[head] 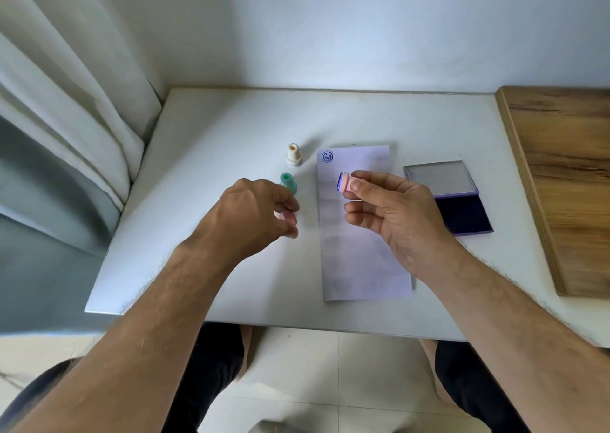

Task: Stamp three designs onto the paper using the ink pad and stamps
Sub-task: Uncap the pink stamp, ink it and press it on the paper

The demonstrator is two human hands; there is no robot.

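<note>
Pink stamp (345,183) pinched by right hand (392,214), left hand (254,214) pinching pink cap (283,215), ink pad (460,214) open.

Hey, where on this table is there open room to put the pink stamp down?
Bare table lies behind the cream stamp and paper, towards the wall, and along the near edge by the left hand. It is crowded around the green stamp and between paper and ink pad, where the right hand holds the pink stamp.
</note>
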